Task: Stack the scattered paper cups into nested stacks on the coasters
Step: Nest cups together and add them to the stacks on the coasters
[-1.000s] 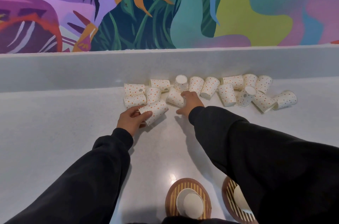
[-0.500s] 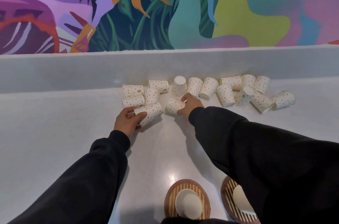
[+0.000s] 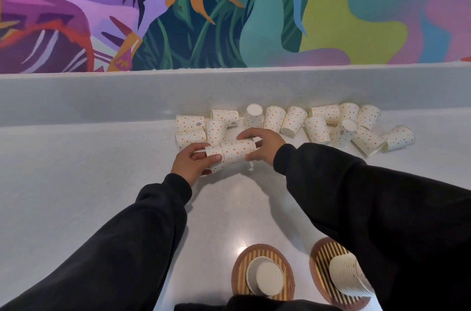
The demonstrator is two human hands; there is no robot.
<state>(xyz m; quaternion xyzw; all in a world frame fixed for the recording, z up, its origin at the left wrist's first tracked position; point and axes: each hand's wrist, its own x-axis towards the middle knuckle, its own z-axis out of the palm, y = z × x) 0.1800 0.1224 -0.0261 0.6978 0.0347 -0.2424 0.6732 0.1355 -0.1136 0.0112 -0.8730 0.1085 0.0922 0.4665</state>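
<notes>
Several white paper cups with coloured dots [image 3: 316,128] lie scattered on their sides along the back of the white counter. My left hand [image 3: 193,164] grips one dotted cup [image 3: 215,155] by its lower end. My right hand [image 3: 262,145] holds a second dotted cup [image 3: 238,151], pushed over the first so the two lie nested sideways just above the counter. Near the front edge two round striped coasters carry upside-down stacks: a short stack [image 3: 265,276] on the left coaster [image 3: 262,249], a taller stack [image 3: 348,273] on the right coaster [image 3: 321,254], partly hidden by my right sleeve.
A raised grey ledge [image 3: 102,99] runs behind the cups under a colourful mural. Bare white counter [image 3: 63,183] stretches to the left and between my arms.
My right hand picked up a cup from the row and brought it left onto the cup in my left hand. The two cups now sit nested between both hands.
</notes>
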